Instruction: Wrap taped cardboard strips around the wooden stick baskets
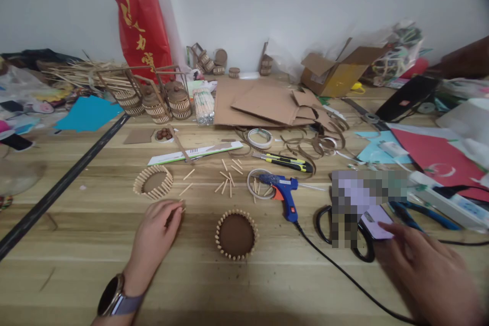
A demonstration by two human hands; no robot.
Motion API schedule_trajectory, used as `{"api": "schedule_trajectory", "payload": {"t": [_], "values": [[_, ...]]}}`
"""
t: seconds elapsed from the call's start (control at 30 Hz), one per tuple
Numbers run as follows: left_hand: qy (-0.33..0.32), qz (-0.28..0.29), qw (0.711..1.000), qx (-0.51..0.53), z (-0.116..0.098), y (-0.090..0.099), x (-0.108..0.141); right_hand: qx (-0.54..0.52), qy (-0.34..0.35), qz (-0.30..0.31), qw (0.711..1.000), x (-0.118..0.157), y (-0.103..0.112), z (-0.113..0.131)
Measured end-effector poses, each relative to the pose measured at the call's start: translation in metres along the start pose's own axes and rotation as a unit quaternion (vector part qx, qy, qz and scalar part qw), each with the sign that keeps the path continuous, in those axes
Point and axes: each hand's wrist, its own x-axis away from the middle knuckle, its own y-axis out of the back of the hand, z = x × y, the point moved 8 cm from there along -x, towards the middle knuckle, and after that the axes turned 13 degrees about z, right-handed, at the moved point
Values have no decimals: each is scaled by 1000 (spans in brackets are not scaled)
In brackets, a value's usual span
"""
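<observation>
My left hand (pixel 155 232) rests on the table with thumb and forefinger pinched on a short wooden stick (pixel 184 210), of which only the tip shows. To its right stands a small round basket (pixel 237 234) with a brown base and a ring of upright sticks. Another stick ring (pixel 153 182) lies just beyond that hand. My right hand (pixel 431 270), somewhat blurred, stretches its forefinger onto a light purple phone (pixel 382 223); it holds nothing that I can see. Black-handled scissors (pixel 367 249) lie beside the phone, partly hidden by a pixelated patch.
Loose sticks (pixel 228 178) and a blue glue gun (pixel 289 198), its cord trailing right, lie mid-table. Behind are yellow-black cutters (pixel 286 161), tape (pixel 260 138), cardboard (pixel 263 104) and finished baskets (pixel 179 102). A power strip (pixel 451 201) and pliers (pixel 431 215) sit at right.
</observation>
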Motion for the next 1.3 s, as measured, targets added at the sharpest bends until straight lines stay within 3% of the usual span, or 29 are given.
{"api": "schedule_trajectory", "payload": {"t": [0.17,0.33,0.5,0.73,1.03,1.13,1.23,1.3], "values": [[-23,-11,1000,-8,-4,2,2,-12,-17,14,1000,-13,6,8],[-40,-21,999,-12,-6,2,3,-70,-35,-50,996,-17,13,-4],[-56,-34,998,-17,-11,5,3,-95,-15,-78,992,-41,19,-7],[-67,-45,996,-29,-16,9,4,-90,-2,-60,994,-68,16,8],[-58,-60,996,-31,-25,14,3,-127,20,-38,991,-69,14,2],[-25,-91,994,-48,-24,23,3,-174,99,-70,977,-58,28,28],[-3,-101,993,-63,-24,31,1,-182,273,-78,941,-36,42,93],[-10,-75,996,-50,-29,31,-1,-156,369,-70,914,-19,44,138]]}}
